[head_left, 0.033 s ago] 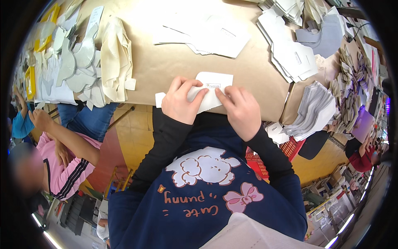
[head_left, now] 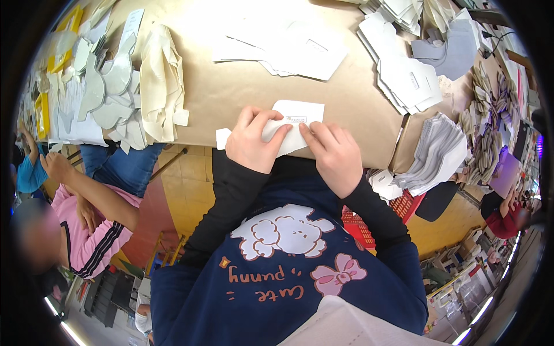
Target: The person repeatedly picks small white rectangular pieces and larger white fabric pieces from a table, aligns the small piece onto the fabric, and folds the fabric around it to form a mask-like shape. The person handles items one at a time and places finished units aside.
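A white cut piece (head_left: 300, 108) with a small rectangular printed label (head_left: 296, 120) lies at the near edge of the paper-covered table. My left hand (head_left: 253, 141) is closed on its left side, the thumb pressing beside the label and the other fingers curled. A white end of material (head_left: 223, 138) sticks out left of that hand. My right hand (head_left: 336, 155) grips the right side, its thumb and index fingertips close to the label's right end. The fingers hide parts of the piece's edges. Beyond my hands lies a stack of similar white pieces (head_left: 300, 49).
Grey cut pieces (head_left: 118, 78) and folded cream material (head_left: 161, 86) lie left on the table (head_left: 213, 104). White stacks (head_left: 407, 75) and a grey-white bundle (head_left: 435, 153) sit right. Someone in a pink top (head_left: 104, 230) sits at my left. A red crate (head_left: 407, 205) stands below the table.
My right fingertips have shifted very slightly, baring a little more of the label's right end. Otherwise the hands and the white piece stay in place.
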`<state>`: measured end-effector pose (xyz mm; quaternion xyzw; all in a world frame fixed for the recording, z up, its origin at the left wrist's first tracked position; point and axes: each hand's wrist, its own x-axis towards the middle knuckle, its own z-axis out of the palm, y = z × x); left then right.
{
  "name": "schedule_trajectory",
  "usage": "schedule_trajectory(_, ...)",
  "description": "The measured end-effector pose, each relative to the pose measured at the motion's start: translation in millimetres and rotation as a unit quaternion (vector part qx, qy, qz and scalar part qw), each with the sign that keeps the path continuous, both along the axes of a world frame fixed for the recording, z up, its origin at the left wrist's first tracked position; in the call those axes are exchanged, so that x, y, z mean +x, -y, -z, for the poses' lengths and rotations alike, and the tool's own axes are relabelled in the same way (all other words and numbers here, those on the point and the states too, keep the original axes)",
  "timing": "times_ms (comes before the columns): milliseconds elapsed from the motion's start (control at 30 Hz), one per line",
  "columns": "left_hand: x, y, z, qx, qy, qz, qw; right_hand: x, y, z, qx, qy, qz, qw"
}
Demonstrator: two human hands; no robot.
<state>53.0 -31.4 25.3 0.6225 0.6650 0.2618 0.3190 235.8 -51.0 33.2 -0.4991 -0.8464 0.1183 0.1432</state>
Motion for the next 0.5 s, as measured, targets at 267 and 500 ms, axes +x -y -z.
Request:
schedule_trajectory(267, 10, -1, 4, 0.001, -0.124, -0.007, 0.992, 5, -3, 6, -0.041, -0.068, 0.022, 0.997)
schedule_trajectory(500, 11, 1, 8, 0.006, -0.090, -0.042, 0.995, 2, -2, 5, -0.051, -0.083, 0.048, 0.994)
